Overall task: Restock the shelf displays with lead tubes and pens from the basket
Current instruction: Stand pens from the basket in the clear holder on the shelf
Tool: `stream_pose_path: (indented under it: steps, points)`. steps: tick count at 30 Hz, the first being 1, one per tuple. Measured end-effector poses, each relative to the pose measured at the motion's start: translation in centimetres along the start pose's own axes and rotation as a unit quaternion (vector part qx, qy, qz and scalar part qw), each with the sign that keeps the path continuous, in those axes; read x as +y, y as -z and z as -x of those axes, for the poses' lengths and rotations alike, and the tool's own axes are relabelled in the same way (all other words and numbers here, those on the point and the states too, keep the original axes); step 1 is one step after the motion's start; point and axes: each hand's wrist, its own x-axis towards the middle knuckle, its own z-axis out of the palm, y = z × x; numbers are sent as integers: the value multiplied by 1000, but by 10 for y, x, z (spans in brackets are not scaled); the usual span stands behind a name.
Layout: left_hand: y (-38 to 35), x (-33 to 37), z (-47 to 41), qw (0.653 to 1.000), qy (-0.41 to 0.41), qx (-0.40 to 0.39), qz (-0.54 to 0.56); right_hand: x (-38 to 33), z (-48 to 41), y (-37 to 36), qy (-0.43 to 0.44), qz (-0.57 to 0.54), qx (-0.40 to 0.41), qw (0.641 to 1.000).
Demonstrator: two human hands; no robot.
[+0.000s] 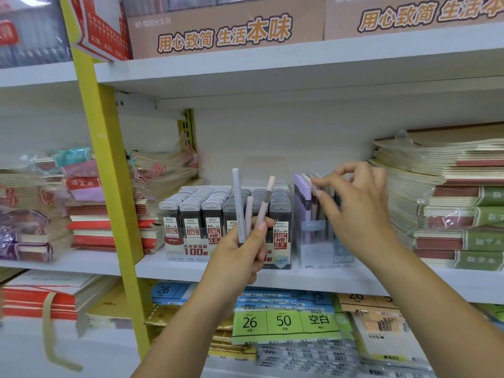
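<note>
Your left hand (240, 252) is nearest, raised in front of the middle shelf (177, 268). Its fingers and thumb are wrapped round three loose pens (236, 203), held upright and fanned: one pale grey, two pinkish.

Your right hand (360, 211) is further in and to the right, fingers curled, forefinger and thumb at the caps of the boxed pens (302, 203). It is motion-blurred, so you cannot tell if the pinch has closed on one.

Below your hands, on the lower shelf: flat paper packs (283, 321) with green and blue labels, lying overlapped.

Middle shelf, front edge, near centre: lead-tube display box (191, 246), its rows packed with lead tubes (210, 203) standing upright, grey caps up. Just beside it to the right is the clear pen display box (321, 249), holding lilac and darker pens upright.

Left end of the shelf: stacked notebooks (109, 222), red and cream edges, some in plastic sleeves. Right end: taller notebook stacks (450, 208), green and brown spines.

Yellow upright (109, 159) crosses the shelf's left part.

Top shelf, furthest: brown cartons (226, 31) with orange lettering.
</note>
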Motion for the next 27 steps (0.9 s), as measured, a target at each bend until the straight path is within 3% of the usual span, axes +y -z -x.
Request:
stream_pose_path:
  steps: [5, 8, 11, 12, 14, 17, 20, 23, 27]
  points:
    - [-2, 4, 2, 998, -4, -52, 33, -11, 2, 4, -45, 7, -56, 997]
    - [-5, 6, 3, 996, -6, -84, 36, -31, 6, 17, -33, -144, -36, 988]
    - [-9, 4, 4, 995, -5, -97, 22, -51, 13, 29, -84, -430, -153, 886]
    - [-11, 2, 5, 995, -2, -99, 14, -54, 15, 30, -90, -473, -169, 860]
    - [-13, -1, 5, 995, 9, -95, 2, -55, 16, 32, -109, -493, -163, 848]
    - [-11, -6, 4, 998, 18, -65, 0, -46, 10, 38, -139, -490, -69, 858]
    - [-5, -8, 1, 999, 24, -22, -4, -28, 2, 49, -87, -431, 55, 897]
    - [-4, -10, 0, 999, 26, -18, -14, -15, -3, 53, -37, -345, 48, 937]
    - [-4, -13, -2, 998, 21, -9, -51, -10, -1, 39, -39, -273, -6, 961]
